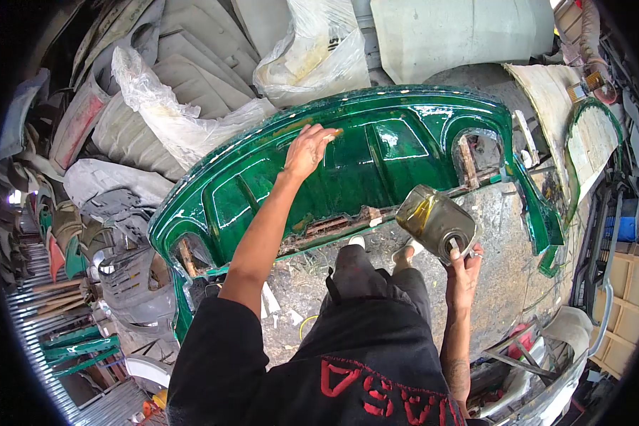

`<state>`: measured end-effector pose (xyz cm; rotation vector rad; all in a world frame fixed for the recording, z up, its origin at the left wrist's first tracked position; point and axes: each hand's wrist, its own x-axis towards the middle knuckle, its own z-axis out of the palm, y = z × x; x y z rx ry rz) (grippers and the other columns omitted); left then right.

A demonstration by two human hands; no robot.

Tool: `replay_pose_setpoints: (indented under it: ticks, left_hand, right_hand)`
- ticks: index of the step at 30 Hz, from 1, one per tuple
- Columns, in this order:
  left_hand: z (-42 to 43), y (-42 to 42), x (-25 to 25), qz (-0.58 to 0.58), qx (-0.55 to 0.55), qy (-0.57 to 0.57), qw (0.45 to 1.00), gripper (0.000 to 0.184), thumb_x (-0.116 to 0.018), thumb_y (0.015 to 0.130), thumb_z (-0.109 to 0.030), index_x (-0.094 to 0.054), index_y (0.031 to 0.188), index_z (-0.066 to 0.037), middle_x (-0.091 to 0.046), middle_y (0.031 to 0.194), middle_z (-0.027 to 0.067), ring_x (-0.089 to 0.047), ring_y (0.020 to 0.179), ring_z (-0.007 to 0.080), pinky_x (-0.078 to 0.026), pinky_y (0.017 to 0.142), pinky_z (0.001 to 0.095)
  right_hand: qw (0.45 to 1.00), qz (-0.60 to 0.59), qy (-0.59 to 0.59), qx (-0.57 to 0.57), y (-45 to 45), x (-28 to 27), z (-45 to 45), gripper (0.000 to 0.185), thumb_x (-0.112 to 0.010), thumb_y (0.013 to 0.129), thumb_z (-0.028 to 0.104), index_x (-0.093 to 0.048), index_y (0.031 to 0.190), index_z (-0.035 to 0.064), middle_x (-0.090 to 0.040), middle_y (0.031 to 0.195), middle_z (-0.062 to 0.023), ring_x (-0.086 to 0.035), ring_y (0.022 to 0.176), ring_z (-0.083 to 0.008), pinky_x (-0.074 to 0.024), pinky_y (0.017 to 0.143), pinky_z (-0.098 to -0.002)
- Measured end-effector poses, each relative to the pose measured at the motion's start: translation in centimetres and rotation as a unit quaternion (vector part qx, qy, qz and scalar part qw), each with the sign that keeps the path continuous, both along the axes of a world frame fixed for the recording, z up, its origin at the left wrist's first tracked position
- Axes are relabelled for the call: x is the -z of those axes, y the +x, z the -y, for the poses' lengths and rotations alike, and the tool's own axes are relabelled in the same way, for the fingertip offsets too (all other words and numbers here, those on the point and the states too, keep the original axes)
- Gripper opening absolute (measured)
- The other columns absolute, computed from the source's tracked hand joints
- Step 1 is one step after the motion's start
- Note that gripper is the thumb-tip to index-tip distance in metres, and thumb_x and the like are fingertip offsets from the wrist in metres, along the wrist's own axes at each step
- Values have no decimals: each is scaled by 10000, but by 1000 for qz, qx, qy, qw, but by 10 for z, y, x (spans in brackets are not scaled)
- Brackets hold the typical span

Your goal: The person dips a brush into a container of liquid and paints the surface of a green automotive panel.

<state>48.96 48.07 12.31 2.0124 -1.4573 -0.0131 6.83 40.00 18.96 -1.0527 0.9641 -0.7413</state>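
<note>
A large, glossy green moulded panel [355,167], shaped like a vehicle bumper, lies in front of me with its hollow inner side showing. Over its upper middle is my left hand [307,151], closed, the fingertips at the panel's inner surface near a yellowish patch. What those fingers hold, if anything, is too small to make out. Lower right, my right hand [463,273] grips a cloudy plastic jug [433,216] by its round neck, which faces me. The jug is tilted, and yellowish streaks show inside it.
White plastic sheeting [316,53] and stacked grey panels [199,64] crowd the far side. A curved pale panel [589,149] stands at the right. Under my feet is a stained, worn board [504,284]. More green parts [82,348] lie lower left.
</note>
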Motion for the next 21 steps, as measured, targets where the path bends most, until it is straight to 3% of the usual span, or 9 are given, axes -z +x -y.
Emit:
replay_pose_setpoints:
  ticks: [3,5,8,11,13,15,17,19,21]
  left_hand:
    - [-10,-15,-2,76,-15,-16,997,234,-582,899,-105,-667,1116,-80,-577,862,99,-546,836,301,-483,803,407]
    - [-26,-25,30,127,19,15,992,267,-601,877,-97,-657,1136,-67,-566,881,95,-525,832,294,-488,786,399]
    - [-49,-51,43,91,8,25,996,248,-593,883,-96,-664,1118,-62,-569,899,95,-525,856,301,-491,807,402]
    - [-62,-58,40,9,18,111,994,217,-593,896,-122,-679,1086,-64,-602,938,108,-558,917,316,-487,849,412]
    - [-61,-46,33,-127,81,83,985,188,-566,907,-93,-687,1044,-53,-636,925,125,-592,869,330,-485,806,420]
    - [-49,-19,35,-145,129,71,978,181,-553,939,-128,-707,1005,-61,-673,952,135,-629,880,339,-503,783,421]
    - [-35,0,31,-86,50,79,992,203,-531,963,-180,-710,989,-87,-662,936,135,-620,931,357,-508,831,443]
    - [-24,9,12,-48,24,17,998,184,-550,945,-167,-700,1013,-86,-634,920,126,-609,917,354,-511,798,434]
    - [-22,1,-4,-56,-13,45,997,194,-558,928,-150,-684,1058,-80,-603,896,119,-598,903,341,-508,782,432]
  right_hand:
    - [1000,-20,7,-3,-3,5,4,581,-692,884,169,-359,1343,42,-526,1260,-125,-517,1152,-216,-419,1016,-390]
    - [999,-30,2,-19,-2,7,7,558,-662,910,171,-345,1355,58,-515,1286,-126,-519,1178,-229,-426,1029,-414]
    - [1000,9,3,-20,-1,7,7,545,-652,915,162,-341,1346,46,-507,1300,-132,-519,1182,-232,-427,1032,-417]
    - [1000,2,8,-19,1,4,6,541,-645,918,156,-336,1347,42,-498,1309,-138,-520,1185,-235,-432,1034,-417]
    - [999,22,26,10,3,1,5,587,-714,858,128,-365,1322,39,-543,1223,-122,-520,1128,-209,-413,1007,-372]
    - [999,25,29,5,3,2,6,588,-716,856,127,-365,1320,38,-542,1222,-120,-520,1126,-209,-414,1006,-372]
    - [999,29,32,-2,3,4,6,589,-717,855,125,-364,1319,38,-540,1221,-119,-520,1124,-210,-415,1004,-372]
    - [999,-11,18,-34,-2,9,7,545,-647,920,160,-335,1354,48,-505,1298,-140,-535,1166,-235,-449,1015,-415]
    - [999,-24,10,-39,0,10,8,556,-644,923,164,-328,1365,48,-506,1295,-145,-535,1165,-242,-453,1007,-419]
